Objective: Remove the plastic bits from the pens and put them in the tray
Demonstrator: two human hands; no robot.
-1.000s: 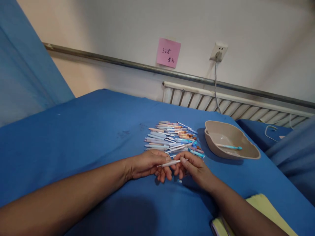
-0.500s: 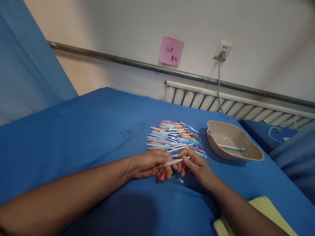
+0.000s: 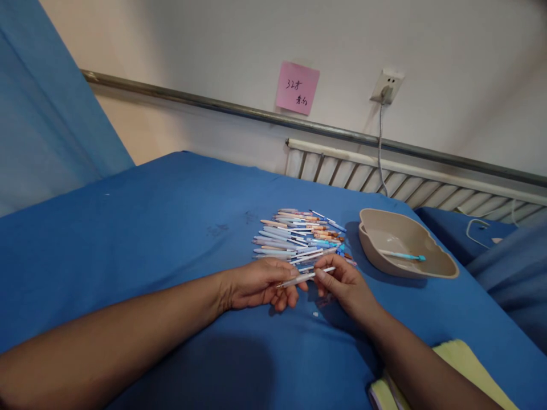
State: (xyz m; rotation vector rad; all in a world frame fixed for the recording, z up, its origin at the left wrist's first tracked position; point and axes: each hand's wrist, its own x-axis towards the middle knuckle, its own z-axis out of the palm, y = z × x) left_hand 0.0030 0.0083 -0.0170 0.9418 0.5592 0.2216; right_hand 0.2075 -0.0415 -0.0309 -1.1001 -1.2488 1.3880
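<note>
Lower centre: white pen [image 3: 304,277] is pinched at both ends by left hand [image 3: 258,285] and right hand [image 3: 346,286]; right hand is shifted rightward, pen seemingly drawn apart, beside pen pile [image 3: 294,236].

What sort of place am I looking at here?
Likely a plain indoor workroom, though I can't be sure: a table under blue cloth, a wall radiator and plugged wall socket behind it, and a heap of pens.

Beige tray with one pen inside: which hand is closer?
Right. The right hand is beside the beige tray, not touching; the left hand is farther off, past the right.
</note>
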